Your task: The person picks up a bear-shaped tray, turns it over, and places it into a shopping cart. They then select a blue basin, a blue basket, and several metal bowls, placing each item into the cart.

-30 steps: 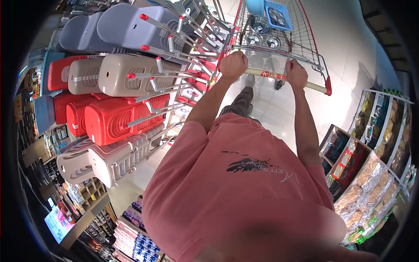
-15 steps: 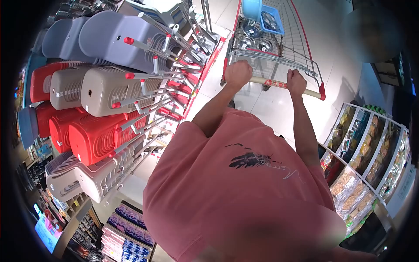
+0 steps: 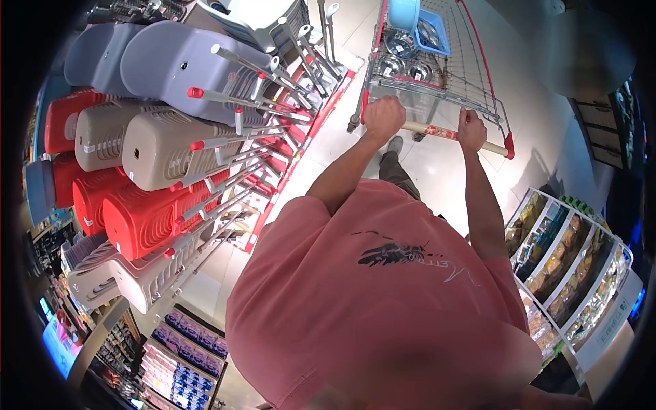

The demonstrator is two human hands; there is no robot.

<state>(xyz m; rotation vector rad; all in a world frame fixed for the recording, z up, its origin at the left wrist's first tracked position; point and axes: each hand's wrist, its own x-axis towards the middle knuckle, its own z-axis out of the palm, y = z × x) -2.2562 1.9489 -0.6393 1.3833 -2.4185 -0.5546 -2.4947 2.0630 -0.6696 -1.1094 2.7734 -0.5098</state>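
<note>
Currently: cart handle point(image 3: 442, 132) gripped by both hands, ahead of the torso.
Left hand point(image 3: 385, 117) closed near the handle's left end, fingers curled round it; right hand point(image 3: 473, 131) likewise, towards the right end. Handle joined to wire cart point(image 3: 486, 65), standing on the pale floor point(image 3: 451, 181). In the cart: blue tray point(image 3: 443, 45), light-blue container point(image 3: 403, 15) touching or just beside it, round shiny items nearer the handle. Left: stacked plastic seats point(image 3: 160, 61). Right: rack point(image 3: 572, 273) of packaged goods.

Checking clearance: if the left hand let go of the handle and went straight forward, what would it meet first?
Likely the cart's rear rim, just ahead of the left hand, though height is unclear.
</note>
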